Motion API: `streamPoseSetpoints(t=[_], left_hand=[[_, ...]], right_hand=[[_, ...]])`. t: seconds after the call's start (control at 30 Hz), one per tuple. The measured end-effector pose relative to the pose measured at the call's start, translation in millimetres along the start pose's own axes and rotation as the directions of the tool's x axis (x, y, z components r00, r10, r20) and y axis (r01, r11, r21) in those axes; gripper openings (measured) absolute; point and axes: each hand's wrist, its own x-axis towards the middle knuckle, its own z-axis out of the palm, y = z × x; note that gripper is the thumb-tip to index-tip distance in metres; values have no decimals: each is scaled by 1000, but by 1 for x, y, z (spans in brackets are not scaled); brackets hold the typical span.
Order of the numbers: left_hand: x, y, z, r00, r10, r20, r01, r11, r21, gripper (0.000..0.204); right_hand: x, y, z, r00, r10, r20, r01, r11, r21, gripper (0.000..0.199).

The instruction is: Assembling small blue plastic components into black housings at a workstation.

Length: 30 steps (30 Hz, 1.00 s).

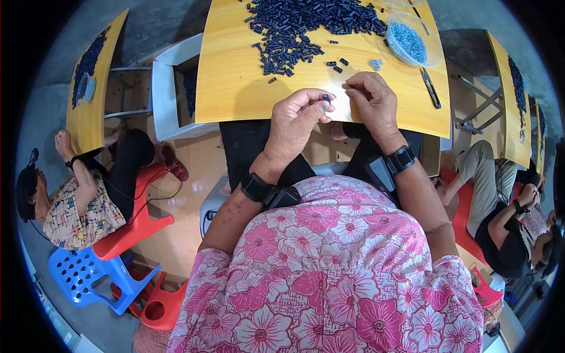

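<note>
My left hand (297, 120) pinches a small black cylindrical part (326, 97) with a greenish end between thumb and fingers, just over the table's near edge. Close beside it, my right hand (374, 100) has its thumb and forefinger pressed together. Whatever sits between those fingertips is too small to make out. A large heap of similar black parts (312, 23) lies at the far side of the yellow table (229, 88). A few loose black parts (337, 69) lie nearer to my hands, beside a small clump of tiny clear pieces (375, 64).
A clear round bowl (436, 56) of tiny bluish pieces stands at the right, with black tweezers (430, 88) near it. An open white box (168, 97) holding dark parts is left of the table. People sit at other tables on both sides. A blue stool (88, 273) stands lower left.
</note>
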Motion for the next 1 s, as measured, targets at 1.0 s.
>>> streamPoseSetpoints(t=[1.0], left_hand=[[-2, -9, -2, 986, -80, 144, 145, 834, -533, 15]], right_hand=[[-6, 2, 1, 994, -69, -84, 72, 997, 36, 15]])
